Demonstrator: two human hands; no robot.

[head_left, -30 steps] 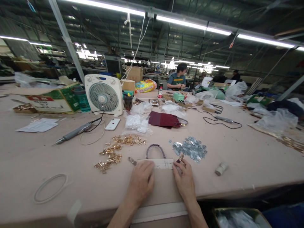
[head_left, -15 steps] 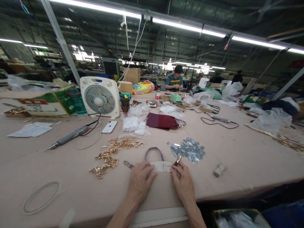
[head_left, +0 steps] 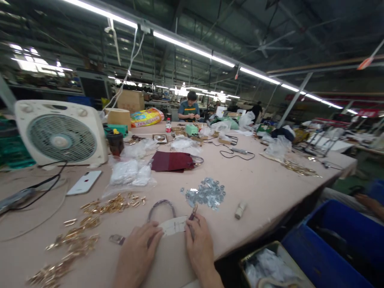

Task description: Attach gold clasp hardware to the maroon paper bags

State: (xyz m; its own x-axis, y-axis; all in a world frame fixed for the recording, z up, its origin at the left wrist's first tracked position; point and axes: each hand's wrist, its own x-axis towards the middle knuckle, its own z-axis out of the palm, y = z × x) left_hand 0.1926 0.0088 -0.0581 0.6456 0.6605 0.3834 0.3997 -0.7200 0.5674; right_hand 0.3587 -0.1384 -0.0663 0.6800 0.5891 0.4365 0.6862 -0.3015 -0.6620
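While our left hand (head_left: 136, 248), grip unclear, rests on the bag (head_left: 171, 254), our right hand (head_left: 198, 242) pinches its right strap (head_left: 193, 214).

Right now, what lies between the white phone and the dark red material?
A clear plastic bag holding something white lies between the phone and the dark red material in the head view.

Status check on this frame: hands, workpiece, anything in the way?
Left hand on beige panel; right hand holding metal-tipped strap. Looped handle at panel's far edge. Silver plates beyond, apparently not in the way.
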